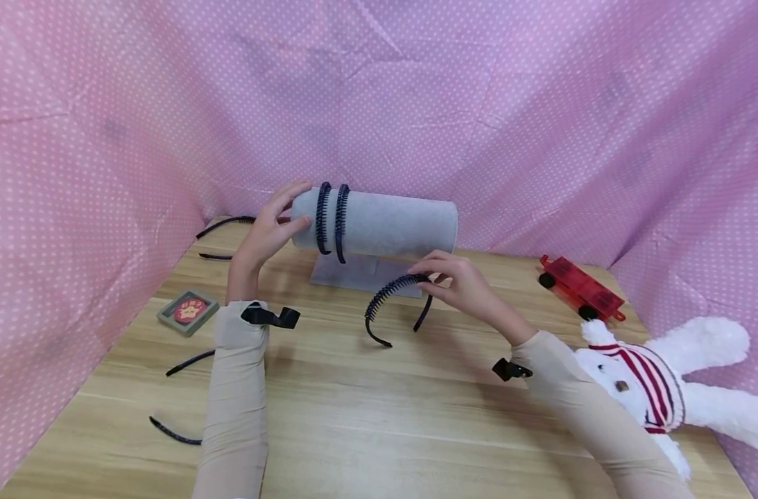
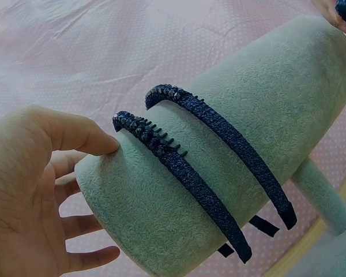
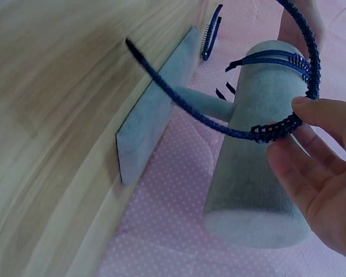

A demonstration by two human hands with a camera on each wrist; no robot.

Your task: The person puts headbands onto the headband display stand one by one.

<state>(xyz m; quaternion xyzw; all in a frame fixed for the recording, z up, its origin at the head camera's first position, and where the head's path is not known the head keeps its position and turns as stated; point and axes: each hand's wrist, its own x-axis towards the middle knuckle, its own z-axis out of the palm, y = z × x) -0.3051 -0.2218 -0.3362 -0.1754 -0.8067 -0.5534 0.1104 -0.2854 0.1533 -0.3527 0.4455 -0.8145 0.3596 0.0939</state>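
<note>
A grey plush cylinder [image 1: 400, 223] lies sideways on a stand. Two dark blue toothed headbands [image 1: 322, 220] sit around its left part, a little apart. My left hand [image 1: 269, 229] is at the left end of that cylinder; in the left wrist view its thumb [image 2: 95, 138] touches the plush surface and the other fingers spread out beside the end. In front of the stand, my right hand [image 1: 460, 281] pinches another dark headband [image 1: 385, 294] near the top of its arch, between thumb and fingers. This headband's two ends point down, over the table.
More dark headbands lie at the left, such as one headband [image 1: 175, 431] partly behind my left sleeve. A small square framed badge [image 1: 188, 312] is near them. At the right are a red toy cart [image 1: 581, 287] and a white plush toy [image 1: 634, 388]. Pink dotted cloth [image 1: 416, 104] encloses the table.
</note>
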